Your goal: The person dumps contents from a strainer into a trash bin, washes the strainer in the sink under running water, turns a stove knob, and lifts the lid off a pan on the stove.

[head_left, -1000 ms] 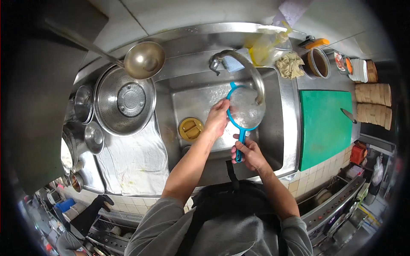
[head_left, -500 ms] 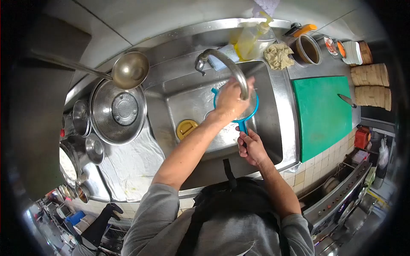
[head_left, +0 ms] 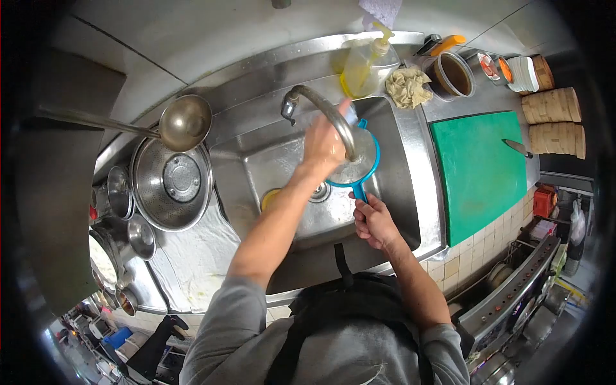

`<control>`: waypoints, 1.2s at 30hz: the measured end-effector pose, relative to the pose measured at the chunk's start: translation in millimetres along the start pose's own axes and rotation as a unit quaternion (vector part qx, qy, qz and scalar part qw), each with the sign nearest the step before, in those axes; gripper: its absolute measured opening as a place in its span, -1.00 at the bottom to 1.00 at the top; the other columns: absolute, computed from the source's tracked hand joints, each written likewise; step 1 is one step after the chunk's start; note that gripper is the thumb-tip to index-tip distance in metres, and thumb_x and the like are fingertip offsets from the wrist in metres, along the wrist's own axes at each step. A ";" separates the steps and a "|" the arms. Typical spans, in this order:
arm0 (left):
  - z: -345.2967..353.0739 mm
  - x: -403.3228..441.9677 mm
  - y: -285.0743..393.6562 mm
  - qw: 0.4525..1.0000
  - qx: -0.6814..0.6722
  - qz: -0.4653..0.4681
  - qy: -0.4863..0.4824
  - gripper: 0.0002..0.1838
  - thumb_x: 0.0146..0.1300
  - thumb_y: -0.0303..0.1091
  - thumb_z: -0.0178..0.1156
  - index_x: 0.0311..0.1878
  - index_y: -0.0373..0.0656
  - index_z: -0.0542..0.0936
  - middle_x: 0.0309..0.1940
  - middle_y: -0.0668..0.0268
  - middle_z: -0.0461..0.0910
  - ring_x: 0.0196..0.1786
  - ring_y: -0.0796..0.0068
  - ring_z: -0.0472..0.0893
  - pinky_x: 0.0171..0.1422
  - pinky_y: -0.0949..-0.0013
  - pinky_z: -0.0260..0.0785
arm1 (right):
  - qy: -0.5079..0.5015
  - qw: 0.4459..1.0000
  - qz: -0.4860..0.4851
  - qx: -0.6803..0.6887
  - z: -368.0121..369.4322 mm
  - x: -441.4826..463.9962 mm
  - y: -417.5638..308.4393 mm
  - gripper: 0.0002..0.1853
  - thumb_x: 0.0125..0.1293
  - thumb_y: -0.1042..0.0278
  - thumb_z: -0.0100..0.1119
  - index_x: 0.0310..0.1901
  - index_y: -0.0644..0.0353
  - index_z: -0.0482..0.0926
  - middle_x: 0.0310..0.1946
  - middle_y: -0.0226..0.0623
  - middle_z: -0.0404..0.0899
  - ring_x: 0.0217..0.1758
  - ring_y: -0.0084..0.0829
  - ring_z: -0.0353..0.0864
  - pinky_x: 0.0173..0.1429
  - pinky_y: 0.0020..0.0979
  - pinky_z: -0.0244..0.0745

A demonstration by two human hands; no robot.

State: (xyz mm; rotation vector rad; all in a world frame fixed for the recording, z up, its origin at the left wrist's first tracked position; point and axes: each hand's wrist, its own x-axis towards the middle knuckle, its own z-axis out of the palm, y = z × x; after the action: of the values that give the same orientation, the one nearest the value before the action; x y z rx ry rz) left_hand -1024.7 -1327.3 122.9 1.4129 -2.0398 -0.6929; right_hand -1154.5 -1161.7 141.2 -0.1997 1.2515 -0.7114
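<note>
The main risk, as I judge it, lies in the one-sided hold on the round fine-mesh strainer with a bright blue rim (head_left: 376,157); the right hand (head_left: 375,223) has its fingers and thumb closed round the blue handle (head_left: 359,192) at the near side, so a push on the far part of the mesh could twist the handle, above all if it is wet and slick; the left hand (head_left: 324,144) is blurred, its fingers pointing to the far side over the left part of the strainer, and I cannot tell whether it presses the mesh or is just above it, nor whether it holds anything; it is close beside the curved steel faucet (head_left: 333,119), so a quick sweep could knock the knuckles on the metal; a rim tipped too far under the spout could throw any running water towards the near edge of the stainless steel sink (head_left: 399,192); a hard rub could also strain the mesh where it meets the rim. The strainer is over the sink basin, right of the middle, with the spout end above its mesh; the mesh looks pale, grey and see-through, the rim looks smooth and unbroken where it shows, and a small blue lug (head_left: 363,123) juts from its far side; the left part is hidden by the left hand, so its condition there cannot be told.
</note>
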 end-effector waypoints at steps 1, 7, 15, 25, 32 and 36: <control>-2.4 -24.5 15.8 0.999 -0.010 0.047 0.019 -0.60 0.19 -0.29 0.26 0.12 -0.03 0.50 -0.06 0.02 0.57 0.02 -0.12 0.54 0.12 -0.09 0.34 | 0.011 0.999 -0.011 -0.029 5.0 -1.4 -3.0 -0.72 0.52 0.32 -0.11 0.17 0.18 0.38 -0.55 -0.51 0.28 -0.71 -0.68 0.13 -0.65 -0.56 0.07; 13.3 -16.8 -22.2 0.996 -0.015 -0.073 -0.040 -0.70 0.22 -0.09 0.25 -0.15 -0.11 0.64 -0.12 0.09 0.58 0.05 -0.05 0.53 0.08 -0.12 0.34 | 0.015 0.985 -0.044 -0.164 23.4 -9.7 10.5 -0.73 0.51 0.36 -0.16 0.14 0.24 0.34 -0.63 -0.50 0.25 -0.74 -0.66 0.16 -0.70 -0.52 0.11; 1.6 -54.1 14.3 0.988 -0.028 0.063 0.137 -0.77 0.27 -0.14 0.25 -0.14 -0.06 0.65 -0.25 0.07 0.61 -0.09 0.03 0.57 0.03 0.06 0.39 | 0.021 0.979 -0.027 -0.201 20.3 -25.1 -7.9 -0.69 0.49 0.34 -0.14 0.18 0.23 0.35 -0.62 -0.46 0.29 -0.78 -0.62 0.23 -0.80 -0.52 0.04; 14.7 -117.5 28.4 0.981 -0.045 0.110 0.151 -0.67 0.12 -0.30 0.41 -0.05 -0.14 0.60 -0.02 0.10 0.56 0.00 -0.03 0.55 0.10 0.07 0.39 | 0.009 0.995 -0.018 -0.103 -9.6 -21.0 33.5 -0.72 0.50 0.35 -0.12 0.15 0.21 0.39 -0.58 -0.47 0.28 -0.73 -0.63 0.24 -0.71 -0.54 0.09; 16.1 -30.6 -28.1 0.941 -0.177 -0.282 -0.064 -0.45 0.37 0.15 0.04 0.11 -0.13 0.59 -0.02 0.05 0.63 0.13 0.02 0.57 0.22 0.08 0.37 | -0.018 0.979 -0.028 -0.204 -12.0 -47.8 9.7 -0.76 0.50 0.34 -0.09 0.10 0.19 0.40 -0.57 -0.54 0.28 -0.71 -0.72 0.17 -0.68 -0.59 0.08; 6.5 -18.6 -25.4 0.927 -0.166 -0.295 -0.163 -0.37 0.31 0.29 0.00 0.06 -0.10 0.61 0.00 0.07 0.64 0.12 0.10 0.59 0.20 0.10 0.39 | 0.045 0.703 -0.405 -0.583 -74.8 -29.5 25.7 -0.80 0.44 0.40 -0.04 0.02 0.27 0.37 -0.52 0.08 0.54 -0.58 0.14 0.53 -0.53 0.05 0.32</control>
State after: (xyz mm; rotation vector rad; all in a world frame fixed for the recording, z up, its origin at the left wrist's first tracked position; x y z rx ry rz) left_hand -1007.2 -1317.0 98.0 1.7972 -1.5883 -1.5366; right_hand -1217.0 -1106.9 127.0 -1.8893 1.5510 -0.5326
